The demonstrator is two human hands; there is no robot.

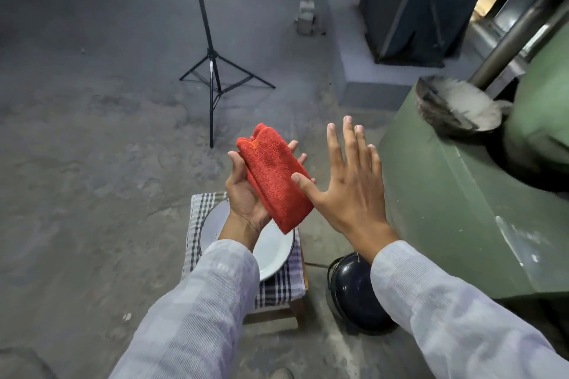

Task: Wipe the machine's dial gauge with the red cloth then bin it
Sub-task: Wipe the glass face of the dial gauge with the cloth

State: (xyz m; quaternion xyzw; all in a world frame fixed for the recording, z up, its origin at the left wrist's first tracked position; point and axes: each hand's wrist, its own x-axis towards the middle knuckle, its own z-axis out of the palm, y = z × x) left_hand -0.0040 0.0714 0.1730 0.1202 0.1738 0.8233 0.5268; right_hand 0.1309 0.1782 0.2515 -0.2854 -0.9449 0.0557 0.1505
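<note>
A folded red cloth (274, 177) lies across the upturned palm of my left hand (246, 191), whose fingers curl around its edges. My right hand (351, 181) is flat with fingers spread, just right of the cloth; its thumb tip touches the cloth's right edge. The green machine (455, 194) fills the right side. A round, dusty dial gauge (458, 108) sits on its upper face, blurred. A dark round bin (354, 289) stands on the floor beside the machine's base, under my right forearm.
Below my hands a small stool draped in checked fabric (197, 224) carries a white plate (274, 252). A black tripod (215, 71) stands on the concrete floor ahead. A dark blue machine on a grey plinth (369, 83) is at the back right.
</note>
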